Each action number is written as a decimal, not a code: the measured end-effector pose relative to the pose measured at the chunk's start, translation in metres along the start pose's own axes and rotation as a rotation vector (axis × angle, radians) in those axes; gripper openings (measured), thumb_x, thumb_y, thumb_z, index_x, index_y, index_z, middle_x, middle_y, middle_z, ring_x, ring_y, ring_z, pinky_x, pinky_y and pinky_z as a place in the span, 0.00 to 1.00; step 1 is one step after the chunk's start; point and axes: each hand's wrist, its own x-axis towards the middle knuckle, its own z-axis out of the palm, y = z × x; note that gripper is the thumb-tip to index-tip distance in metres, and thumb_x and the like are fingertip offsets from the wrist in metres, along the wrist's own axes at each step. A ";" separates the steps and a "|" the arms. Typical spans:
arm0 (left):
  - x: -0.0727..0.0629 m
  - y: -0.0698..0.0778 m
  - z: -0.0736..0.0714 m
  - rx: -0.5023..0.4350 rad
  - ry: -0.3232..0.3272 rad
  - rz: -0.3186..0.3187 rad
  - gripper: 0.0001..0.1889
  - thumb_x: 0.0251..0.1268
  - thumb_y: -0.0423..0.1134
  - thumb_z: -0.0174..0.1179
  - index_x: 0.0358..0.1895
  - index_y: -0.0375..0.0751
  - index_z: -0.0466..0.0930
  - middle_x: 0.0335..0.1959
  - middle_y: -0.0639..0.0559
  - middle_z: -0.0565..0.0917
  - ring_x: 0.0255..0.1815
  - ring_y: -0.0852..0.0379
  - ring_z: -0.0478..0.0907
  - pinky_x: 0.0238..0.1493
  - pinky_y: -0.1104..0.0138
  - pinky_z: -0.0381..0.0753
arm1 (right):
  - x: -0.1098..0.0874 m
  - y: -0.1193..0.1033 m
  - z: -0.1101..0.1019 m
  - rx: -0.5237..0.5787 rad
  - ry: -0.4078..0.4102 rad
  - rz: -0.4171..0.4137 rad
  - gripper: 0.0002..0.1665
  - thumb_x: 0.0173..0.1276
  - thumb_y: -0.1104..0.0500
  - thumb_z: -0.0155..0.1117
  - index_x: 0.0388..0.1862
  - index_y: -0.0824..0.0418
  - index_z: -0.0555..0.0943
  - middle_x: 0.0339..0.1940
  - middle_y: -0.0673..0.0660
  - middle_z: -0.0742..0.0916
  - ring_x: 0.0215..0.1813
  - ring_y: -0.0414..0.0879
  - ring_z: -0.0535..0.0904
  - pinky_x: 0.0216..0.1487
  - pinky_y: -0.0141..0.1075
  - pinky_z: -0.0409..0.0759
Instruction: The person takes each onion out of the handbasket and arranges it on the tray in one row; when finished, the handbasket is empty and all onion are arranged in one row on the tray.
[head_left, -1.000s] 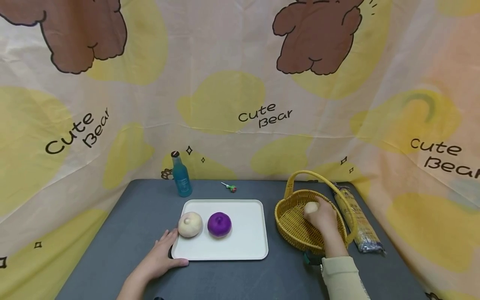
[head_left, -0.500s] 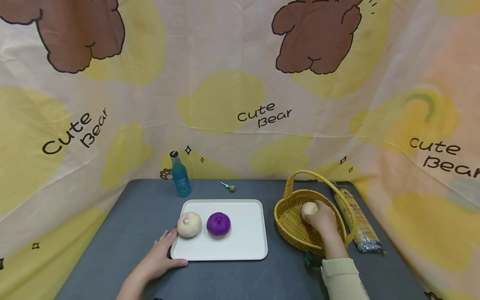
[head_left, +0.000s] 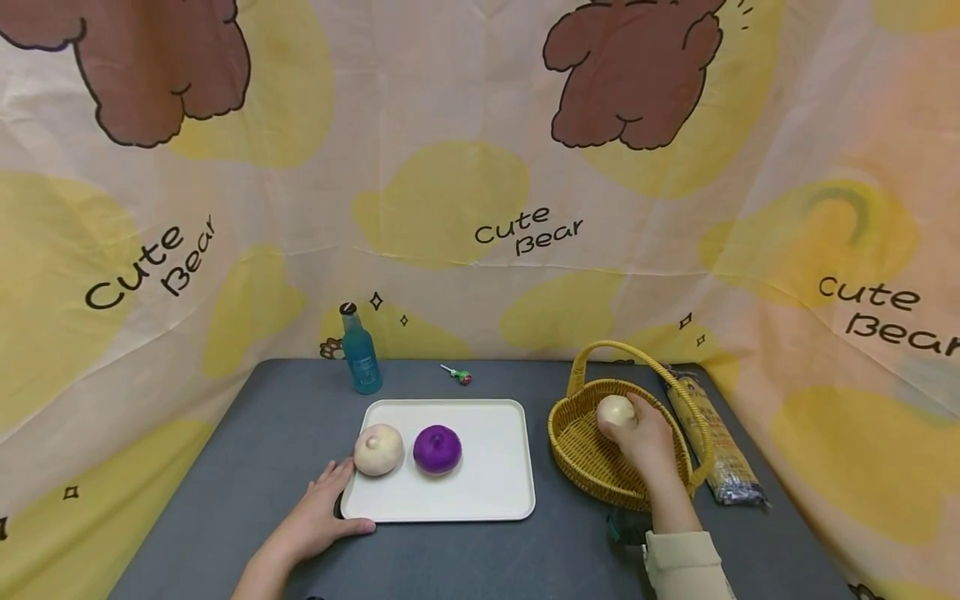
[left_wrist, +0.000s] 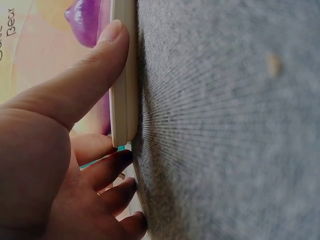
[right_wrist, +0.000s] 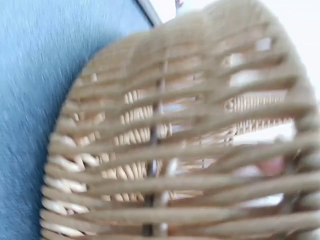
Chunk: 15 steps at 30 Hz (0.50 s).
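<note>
My right hand [head_left: 651, 437] reaches into the yellow wicker basket [head_left: 573, 475] and grips a pale, round onion [head_left: 615, 411], thumb and fingers around its side. The basket's woven wall [right_wrist: 195, 150] fills the right wrist view, blurred, and mostly hides that hand. At the white tray's [head_left: 491, 467] front left corner, my left hand [head_left: 322, 512] holds the edge. Its thumb [left_wrist: 107, 52] overlaps the tray rim [left_wrist: 122, 100] in the left wrist view, with the other fingers around the corner. On the tray sit a white onion [head_left: 378, 450] and a purple onion [head_left: 437, 450].
Behind the tray stand a blue bottle [head_left: 362, 358] and a small lollipop-like item [head_left: 459, 375] with a green bow. A long yellow packet [head_left: 720, 442] lies right of the basket, whose handle arches over the right hand. A printed cloth [head_left: 435, 208] hangs behind the table.
My right hand has raised the pale onion slightly and moved it a little to the left, so more of it shows. The left hand and tray have stayed in place.
</note>
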 end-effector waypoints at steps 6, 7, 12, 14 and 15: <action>0.000 0.000 0.001 0.007 -0.001 -0.008 0.65 0.44 0.64 0.76 0.78 0.26 0.52 0.78 0.28 0.56 0.80 0.26 0.43 0.74 0.30 0.41 | -0.012 -0.008 -0.001 0.043 0.050 -0.030 0.51 0.66 0.45 0.71 0.79 0.65 0.60 0.74 0.72 0.69 0.70 0.71 0.67 0.62 0.65 0.73; 0.000 0.000 0.001 0.008 -0.001 -0.009 0.65 0.44 0.64 0.76 0.78 0.26 0.52 0.78 0.27 0.56 0.80 0.26 0.43 0.74 0.30 0.41 | -0.014 -0.009 -0.001 0.046 0.055 -0.042 0.51 0.67 0.44 0.71 0.79 0.65 0.60 0.74 0.72 0.69 0.70 0.71 0.67 0.61 0.65 0.73; 0.000 0.000 0.001 0.006 -0.005 -0.012 0.65 0.44 0.64 0.76 0.78 0.26 0.52 0.78 0.28 0.56 0.80 0.26 0.43 0.74 0.30 0.41 | -0.024 -0.018 -0.003 0.085 0.066 -0.080 0.52 0.67 0.40 0.69 0.80 0.63 0.59 0.75 0.70 0.69 0.71 0.70 0.68 0.61 0.64 0.73; 0.000 0.000 0.001 0.007 -0.005 -0.014 0.65 0.44 0.64 0.76 0.78 0.27 0.52 0.78 0.28 0.56 0.80 0.26 0.43 0.74 0.30 0.41 | -0.027 -0.021 -0.003 0.091 0.070 -0.094 0.53 0.67 0.39 0.69 0.80 0.62 0.59 0.75 0.69 0.69 0.71 0.69 0.67 0.62 0.63 0.73; 0.000 0.000 0.001 0.008 -0.004 -0.014 0.65 0.44 0.64 0.76 0.78 0.27 0.52 0.78 0.28 0.56 0.80 0.26 0.43 0.74 0.30 0.41 | -0.029 -0.022 -0.003 0.092 0.070 -0.102 0.53 0.67 0.38 0.69 0.80 0.62 0.59 0.75 0.69 0.68 0.72 0.68 0.67 0.62 0.64 0.72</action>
